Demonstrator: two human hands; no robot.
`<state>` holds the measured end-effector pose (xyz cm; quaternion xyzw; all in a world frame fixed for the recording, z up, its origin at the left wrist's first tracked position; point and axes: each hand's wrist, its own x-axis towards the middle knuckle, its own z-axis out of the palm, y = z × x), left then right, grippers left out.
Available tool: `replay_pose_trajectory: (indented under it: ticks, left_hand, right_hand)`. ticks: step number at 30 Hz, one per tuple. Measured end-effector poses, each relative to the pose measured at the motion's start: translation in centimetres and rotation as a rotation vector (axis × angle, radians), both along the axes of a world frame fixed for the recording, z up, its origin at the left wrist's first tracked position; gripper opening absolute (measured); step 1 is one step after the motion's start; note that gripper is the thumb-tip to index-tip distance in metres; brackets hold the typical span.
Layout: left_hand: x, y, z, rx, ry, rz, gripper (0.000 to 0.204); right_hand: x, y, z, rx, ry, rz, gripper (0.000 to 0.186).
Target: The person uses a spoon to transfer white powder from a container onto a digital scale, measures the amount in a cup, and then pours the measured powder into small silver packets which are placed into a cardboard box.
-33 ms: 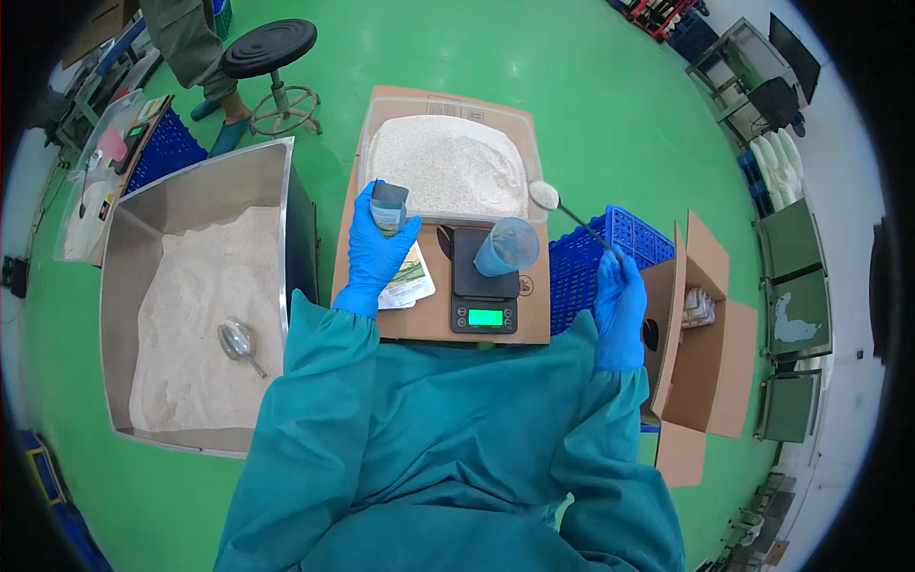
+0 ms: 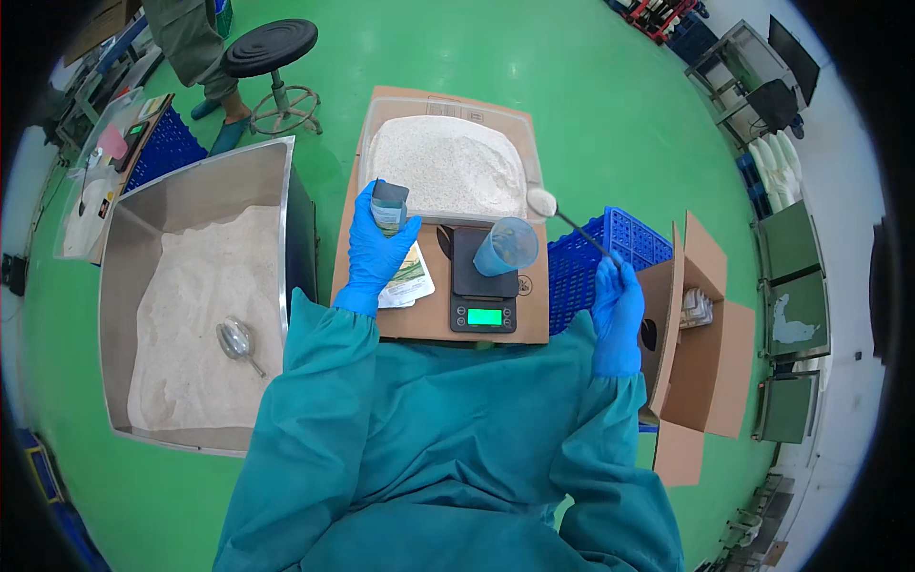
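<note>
My left hand [image 2: 375, 250], in a blue glove, is closed around a small printed pouch [image 2: 389, 207] with a dark upper part, at the near left edge of the tub. Pinched in my gloved right hand [image 2: 618, 310] is the dark handle of a long spoon [image 2: 542, 202], its bowl heaped with whitish granules. The spoon's bowl hovers at the right near corner of a clear plastic tub [image 2: 531, 157] full of the same pale granules [image 2: 443, 167]. A translucent blue cup [image 2: 506, 247] stands on a black digital scale [image 2: 483, 317] with a lit green display.
Flat printed packets [image 2: 408, 278] lie on the cardboard box [image 2: 419, 328] under the tub. To the left, a metal bin [image 2: 288, 219] holds pale powder and a metal scoop [image 2: 238, 341]. A blue crate [image 2: 637, 234] and an opened carton [image 2: 729, 367] stand right; a stool [image 2: 270, 48] and another person's legs [image 2: 191, 48] are beyond.
The loaded spoon and my right hand have shifted slightly, the spoon's bowl a little nearer to me. My left hand and the pouch have stayed in place.
</note>
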<state>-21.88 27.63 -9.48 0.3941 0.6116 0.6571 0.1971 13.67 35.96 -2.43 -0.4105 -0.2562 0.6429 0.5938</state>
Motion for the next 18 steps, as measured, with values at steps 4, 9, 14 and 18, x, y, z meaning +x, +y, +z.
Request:
replay_pose_trajectory:
  ticks: [4, 9, 14, 18]
  left_hand:
    - [0.1, -0.4, 0.2, 0.039, -0.001, -0.009, 0.073]
    - [-0.1, -0.9, 0.2, 0.063, -0.004, -0.012, 0.072]
    - [-0.3, -1.2, 0.2, 0.045, -0.021, -0.014, 0.072]
    - [-0.2, -1.4, 0.2, 0.045, -0.01, -0.015, 0.072]
  right_hand:
    - [-0.9, -4.2, -0.2, 0.168, -0.294, 0.002, 0.036]
    - [-2.7, -8.3, -0.2, 0.419, -0.61, 0.035, 0.029]
    - [-2.3, -9.3, -0.4, 0.849, -1.035, 0.207, 0.021]
    - [-2.4, -9.7, -0.1, 0.938, -1.161, 0.228, 0.023]
